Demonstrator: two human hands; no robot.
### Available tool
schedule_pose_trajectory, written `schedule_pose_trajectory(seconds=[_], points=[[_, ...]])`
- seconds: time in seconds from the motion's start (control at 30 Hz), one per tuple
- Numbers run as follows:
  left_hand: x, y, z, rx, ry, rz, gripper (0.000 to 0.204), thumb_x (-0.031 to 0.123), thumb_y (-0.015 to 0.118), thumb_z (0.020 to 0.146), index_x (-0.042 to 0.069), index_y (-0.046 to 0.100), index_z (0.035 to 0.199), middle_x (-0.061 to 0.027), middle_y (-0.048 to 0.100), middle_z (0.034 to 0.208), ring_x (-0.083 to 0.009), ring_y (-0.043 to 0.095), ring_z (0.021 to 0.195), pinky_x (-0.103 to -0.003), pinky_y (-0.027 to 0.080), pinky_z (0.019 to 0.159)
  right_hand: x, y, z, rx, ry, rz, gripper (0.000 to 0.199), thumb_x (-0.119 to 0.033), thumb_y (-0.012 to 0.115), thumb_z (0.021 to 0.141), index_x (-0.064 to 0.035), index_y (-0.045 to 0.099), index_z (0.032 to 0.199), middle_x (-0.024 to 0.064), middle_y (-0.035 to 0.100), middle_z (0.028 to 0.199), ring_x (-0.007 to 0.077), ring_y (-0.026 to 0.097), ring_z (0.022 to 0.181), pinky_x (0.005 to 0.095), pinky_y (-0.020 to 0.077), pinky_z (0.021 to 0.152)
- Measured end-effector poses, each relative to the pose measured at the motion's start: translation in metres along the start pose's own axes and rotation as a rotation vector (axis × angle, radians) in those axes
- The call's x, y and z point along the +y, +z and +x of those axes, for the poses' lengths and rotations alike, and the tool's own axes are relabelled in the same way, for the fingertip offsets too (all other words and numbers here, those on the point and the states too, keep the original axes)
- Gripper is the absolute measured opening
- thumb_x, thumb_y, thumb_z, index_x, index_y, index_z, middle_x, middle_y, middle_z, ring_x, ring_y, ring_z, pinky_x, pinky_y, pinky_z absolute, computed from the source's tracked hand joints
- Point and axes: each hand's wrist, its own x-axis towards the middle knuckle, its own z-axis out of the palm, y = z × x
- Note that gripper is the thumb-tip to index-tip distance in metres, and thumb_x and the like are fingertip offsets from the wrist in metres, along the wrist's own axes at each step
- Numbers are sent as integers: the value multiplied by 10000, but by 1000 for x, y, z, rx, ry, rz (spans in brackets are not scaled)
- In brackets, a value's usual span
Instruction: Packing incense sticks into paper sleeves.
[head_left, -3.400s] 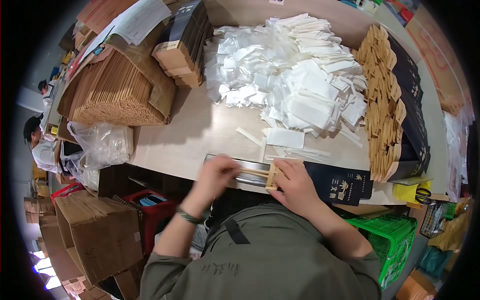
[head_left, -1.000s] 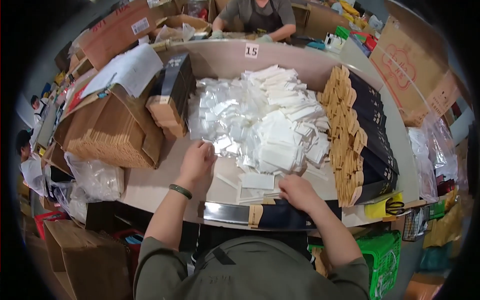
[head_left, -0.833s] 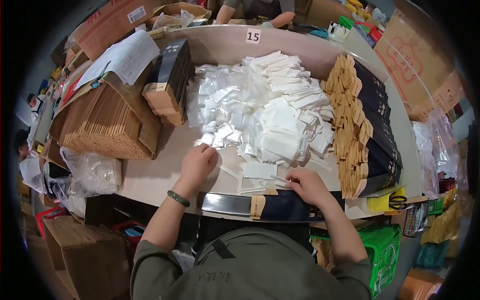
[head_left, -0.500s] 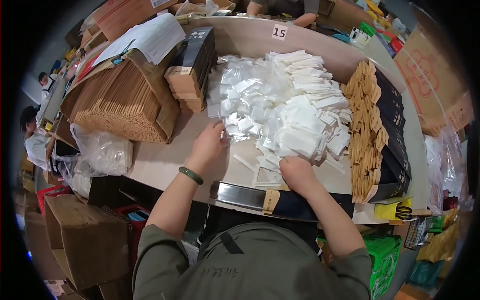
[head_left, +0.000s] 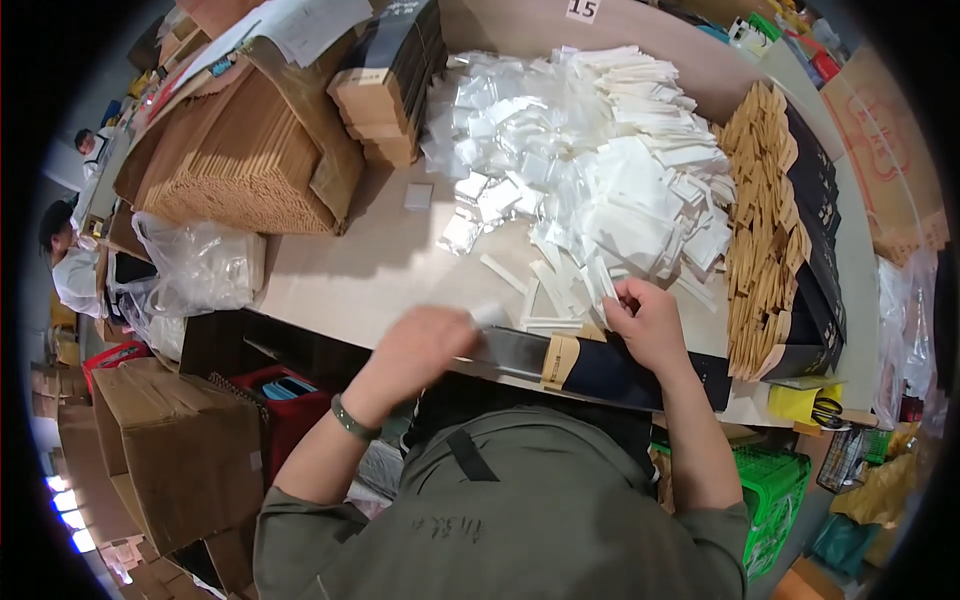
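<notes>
Dark, long flat box (head_left: pixel 600 368) lies along the tabletop's near edge, lengthwise between both hands: left hand (head_left: pixel 425 345) pinches a small white packet (head_left: pixel 490 314) at its open end, right hand (head_left: pixel 645 322) fingers curled, pressing its middle.

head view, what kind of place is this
Probably a packing or assembly workshop: a worktable heaped with small white packets, rows of flat dark and tan sleeves, and cardboard boxes stacked beside it.
</notes>
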Motion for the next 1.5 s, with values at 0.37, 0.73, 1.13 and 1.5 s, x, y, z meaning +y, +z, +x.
schedule_pose_trajectory(seconds=[0.37, 0.73, 1.13, 1.5], points=[[0, -23, -11, -8, 75, -49, 183, 112, 658, 794, 78, 606, 965, -69, 662, 1090, -267, 639, 1014, -375, 514, 871, -48, 60, -9, -238, -471, -368, 105, -125, 648, 783, -37, 593, 766, 150, 599, 763, 336, 631, 746, 451, 504, 665], [-196, -209, 21, 152, -851, 274, 287, 238, 637, 868, 5, 681, 1029, -220, 689, 934, -384, 667, 886, -458, 525, 762, -52, 78, -21, -411, -466, -417, 136, -167, 674, 839, -55, 596, 847, 116, 583, 793, 338, 617, 806, 448, 508, 703], [-175, -157, -26, 826, -747, 225, 224, 164, 503, 987, -40, 585, 1035, -186, 664, 889, -326, 648, 836, -399, 491, 754, -42, 65, -29, -296, -596, -360, 222, -165, 749, 770, -52, 574, 844, 104, 567, 819, 313, 605, 818, 433, 494, 688], [-21, -21, -75, 81, -813, -685, 74, -28, 641, 899, -19, 614, 968, -19, 657, 855, -86, 588, 796, -231, 492, 755, -6, 28, -53, -236, -631, -308, 409, -167, 820, 677, -1, 611, 987, 190, 536, 1323, 387, 501, 1222, 461, 426, 1030]])
